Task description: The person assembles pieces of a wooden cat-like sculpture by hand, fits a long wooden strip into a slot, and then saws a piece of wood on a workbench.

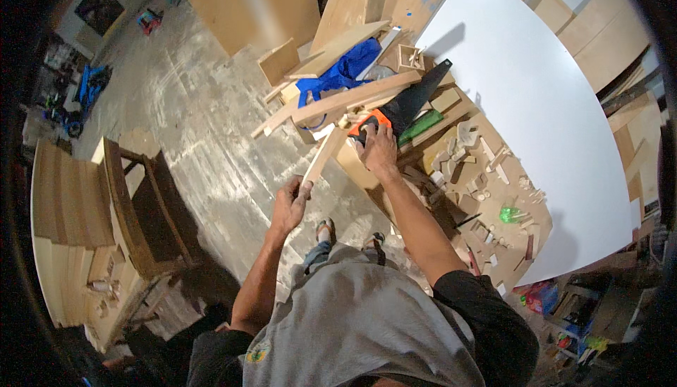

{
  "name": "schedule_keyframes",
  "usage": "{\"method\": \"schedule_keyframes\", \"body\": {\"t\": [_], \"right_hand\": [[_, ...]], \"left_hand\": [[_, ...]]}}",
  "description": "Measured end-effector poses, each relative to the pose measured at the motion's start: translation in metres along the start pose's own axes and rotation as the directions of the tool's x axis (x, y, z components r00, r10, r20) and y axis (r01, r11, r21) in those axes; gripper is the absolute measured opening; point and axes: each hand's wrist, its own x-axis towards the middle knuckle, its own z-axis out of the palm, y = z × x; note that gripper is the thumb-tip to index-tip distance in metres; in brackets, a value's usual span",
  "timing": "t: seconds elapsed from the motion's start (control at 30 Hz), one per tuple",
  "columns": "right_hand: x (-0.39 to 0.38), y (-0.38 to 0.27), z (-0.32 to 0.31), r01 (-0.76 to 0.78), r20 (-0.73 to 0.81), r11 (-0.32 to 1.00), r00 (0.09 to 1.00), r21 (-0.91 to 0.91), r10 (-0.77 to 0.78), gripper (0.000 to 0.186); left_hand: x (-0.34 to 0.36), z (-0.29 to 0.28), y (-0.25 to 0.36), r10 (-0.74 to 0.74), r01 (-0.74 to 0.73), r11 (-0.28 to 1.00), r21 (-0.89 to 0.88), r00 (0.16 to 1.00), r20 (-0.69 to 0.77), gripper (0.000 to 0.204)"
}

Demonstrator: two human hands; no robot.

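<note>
My left hand (pixel 289 207) is closed around the near end of a narrow pale wooden strip (pixel 323 156), which slants up and away toward the cluttered bench. At the bench edge my right hand (pixel 379 150) grips the orange and black handle of a handsaw (pixel 417 96). Its dark blade points away to the upper right, over wood pieces. Beside the blade lies a green block-like piece (pixel 421 127). Beyond the strip's far end are a thick wooden board (pixel 356 98) and a crumpled blue cloth or bag (pixel 345 66).
Wood offcuts (pixel 458 154) and a green transparent item (pixel 508 214) cover the workbench at right. Behind it leans a large white panel (pixel 529 105). A wooden cabinet frame (pixel 141 204) and stacked panels (pixel 70 189) stand at left on the concrete floor (pixel 190 91).
</note>
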Motion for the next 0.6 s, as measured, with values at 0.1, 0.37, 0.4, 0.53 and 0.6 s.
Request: {"method": "schedule_keyframes", "body": {"t": [0.1, 0.37, 0.4, 0.53, 0.6], "right_hand": [[0.013, -0.018, 0.013, -0.108, 0.001, 0.993, 0.994, 0.049, 0.108, 0.046], [0.011, -0.046, 0.012, -0.357, 0.210, 0.934, 0.913, -0.007, 0.351, 0.057], [0.011, -0.045, -0.003, -0.421, 0.214, 0.906, 0.890, 0.041, 0.404, 0.060], [-0.001, -0.035, -0.087, -0.419, -0.026, 0.907, 0.907, 0.050, 0.420, 0.061], [-0.012, -0.038, -0.143, -0.417, -0.102, 0.890, 0.893, 0.184, 0.439, 0.056]], "left_hand": [[0.018, -0.021, 0.001, -0.065, 0.074, 0.986, -0.147, 0.996, 0.064, 0.036], [0.051, -0.062, 0.005, -0.159, 0.231, 0.880, -0.414, 0.966, 0.203, 0.030], [0.054, -0.065, 0.005, -0.154, 0.242, 0.871, -0.427, 0.961, 0.232, 0.030], [0.065, -0.064, 0.001, -0.116, 0.271, 0.852, -0.448, 0.932, 0.344, 0.028], [0.056, -0.059, 0.005, -0.142, 0.295, 0.847, -0.442, 0.927, 0.347, 0.026]]}}
